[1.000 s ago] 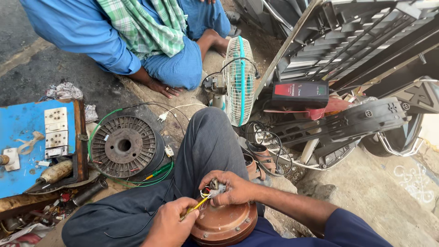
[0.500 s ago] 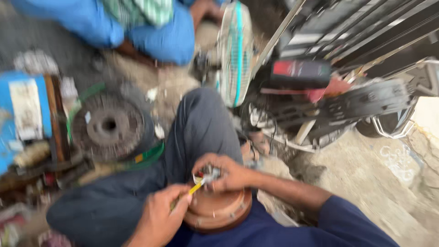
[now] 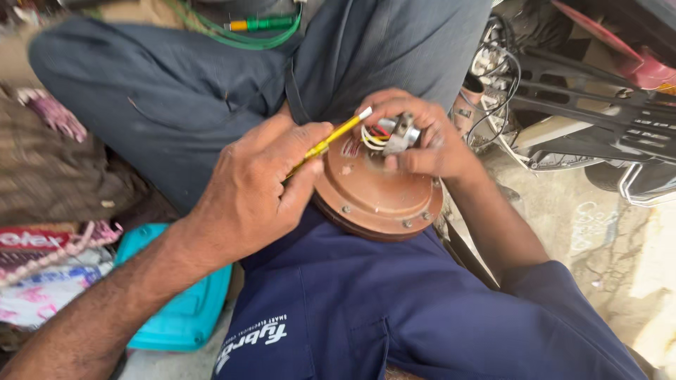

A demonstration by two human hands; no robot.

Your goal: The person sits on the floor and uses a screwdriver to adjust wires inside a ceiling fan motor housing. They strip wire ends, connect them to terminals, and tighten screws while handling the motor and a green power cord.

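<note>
Two bare hands work in our lap, over our dark blue shirt (image 3: 394, 317). Our left hand (image 3: 257, 186) has its grip clamped on a slim yellow-handled screwdriver (image 3: 325, 144), whose white tip points up toward the wires. Just beyond it, the round copper-brown metal motor housing (image 3: 377, 193) rests on our thigh against our body. Our right hand (image 3: 422, 137) closes its grip on a small grey metal part (image 3: 400, 134) at the housing's top, where yellow and red wires (image 3: 370, 137) come out. Farther off, our grey trousers (image 3: 211, 84) stretch away, a green wire loop (image 3: 239, 32) lies past the knee, and a black metal frame (image 3: 584, 98) stands to the right.
</note>
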